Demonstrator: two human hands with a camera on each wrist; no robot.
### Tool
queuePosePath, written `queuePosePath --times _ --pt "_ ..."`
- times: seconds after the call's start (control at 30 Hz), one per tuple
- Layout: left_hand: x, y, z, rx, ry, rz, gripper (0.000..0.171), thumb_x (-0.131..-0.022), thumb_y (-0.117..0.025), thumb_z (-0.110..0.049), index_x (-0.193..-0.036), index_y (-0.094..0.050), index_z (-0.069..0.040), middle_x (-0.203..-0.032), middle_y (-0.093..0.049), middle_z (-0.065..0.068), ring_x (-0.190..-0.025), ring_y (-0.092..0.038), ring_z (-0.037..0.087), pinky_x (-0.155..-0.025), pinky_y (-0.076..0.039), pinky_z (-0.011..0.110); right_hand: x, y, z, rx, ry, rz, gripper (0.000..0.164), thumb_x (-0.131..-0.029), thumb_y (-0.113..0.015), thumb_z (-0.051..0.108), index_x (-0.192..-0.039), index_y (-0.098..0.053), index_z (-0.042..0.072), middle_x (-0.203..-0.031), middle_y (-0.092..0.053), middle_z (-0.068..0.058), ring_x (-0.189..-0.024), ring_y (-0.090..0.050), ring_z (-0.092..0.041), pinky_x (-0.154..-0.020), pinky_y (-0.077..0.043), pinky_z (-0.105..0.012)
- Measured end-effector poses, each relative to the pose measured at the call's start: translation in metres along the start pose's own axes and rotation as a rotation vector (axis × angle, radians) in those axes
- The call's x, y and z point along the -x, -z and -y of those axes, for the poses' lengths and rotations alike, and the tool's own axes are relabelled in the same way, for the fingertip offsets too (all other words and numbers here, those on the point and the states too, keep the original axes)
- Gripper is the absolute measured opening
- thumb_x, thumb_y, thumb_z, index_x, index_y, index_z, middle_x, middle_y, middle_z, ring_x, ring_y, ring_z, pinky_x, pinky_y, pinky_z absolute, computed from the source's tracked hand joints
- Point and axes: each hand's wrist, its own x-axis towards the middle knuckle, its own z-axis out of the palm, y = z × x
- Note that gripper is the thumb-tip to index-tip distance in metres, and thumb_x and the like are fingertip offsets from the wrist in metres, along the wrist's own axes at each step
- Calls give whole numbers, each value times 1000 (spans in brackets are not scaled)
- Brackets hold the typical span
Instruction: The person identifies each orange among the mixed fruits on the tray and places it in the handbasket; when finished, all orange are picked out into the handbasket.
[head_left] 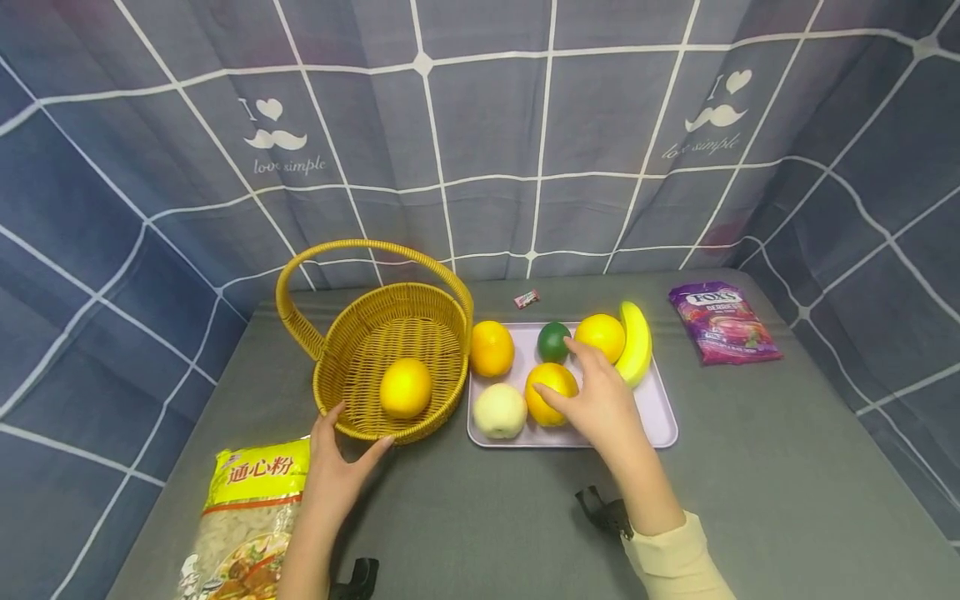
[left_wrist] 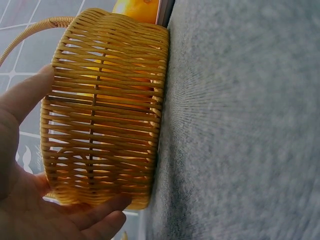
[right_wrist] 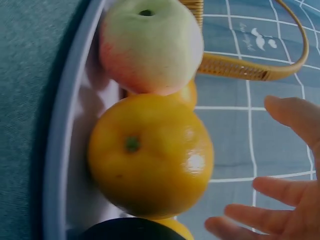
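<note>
My left hand (head_left: 333, 467) grips the near rim of a yellow-brown wicker basket (head_left: 337, 350), with the thumb on the rim in the left wrist view and fingers against the woven side. One orange (head_left: 406, 388) lies in the basket. My right hand (head_left: 600, 400) reaches over a pale lilac tray (head_left: 662, 425), its thumb and fingers spread above an orange (right_wrist: 150, 155) and apart from it. Beside that orange sits a pale apple (head_left: 500, 411) with a red blush. The tray also bears another orange (head_left: 492, 349), a dark green round fruit (head_left: 553, 342), a yellow-orange fruit (head_left: 601, 337) and a banana (head_left: 635, 346).
A bag of pasta (head_left: 251, 517) lies at the near left, beside my left forearm. Behind the tray is a small wrapped candy (head_left: 527, 298). A purple Foxs candy bag (head_left: 723, 323) lies to the right. Grey checked curtain (head_left: 487, 125) surrounds the table's back and sides.
</note>
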Motion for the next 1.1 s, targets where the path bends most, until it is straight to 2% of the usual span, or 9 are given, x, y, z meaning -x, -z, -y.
queuePosePath --times 0.2,0.4,0.57,0.8,1.1 --pt "0 0 1 -2 0 -2 98 -81 -74 -49 -152 -20 -7 -156 -7 25 -140 -16 45 -108 -25 62 0 -12 -8 60 -22 77 81 -77 -77 47 -139 -47 6 -138 -49 -20 -120 -50 -38 -100 -39 -56" --pt "0 0 1 -1 -12 -5 98 -81 -74 -48 -152 -20 -7 -156 -8 24 -142 -13 44 -108 -22 64 -2 -20 -10 155 26 91 80 -74 -77 51 -134 -51 4 -129 -54 -22 -108 -57 -39 -90 -46 -56" --pt "-1 0 2 1 -12 -3 97 -82 -75 -46 -152 -20 -7 -156 -7 25 -143 -9 42 -109 -20 64 -6 -24 -11 249 45 125 81 -74 -76 51 -135 -51 4 -126 -55 -23 -102 -59 -39 -84 -49 -56" --pt "0 1 2 -2 -7 5 98 -82 -73 -49 -152 -18 -8 -157 -5 24 -143 -7 42 -108 -19 65 -10 -25 -14 288 46 147 84 -72 -78 50 -135 -50 3 -120 -56 -23 -94 -60 -39 -80 -51 -54" --pt "1 0 1 38 -21 -5 99 -81 -75 -47 -152 -19 -7 -156 -6 25 -135 -29 45 -107 -31 56 -13 -22 -15 262 61 104 83 -70 -79 49 -132 -52 2 -118 -57 -23 -94 -61 -38 -80 -51 -53"
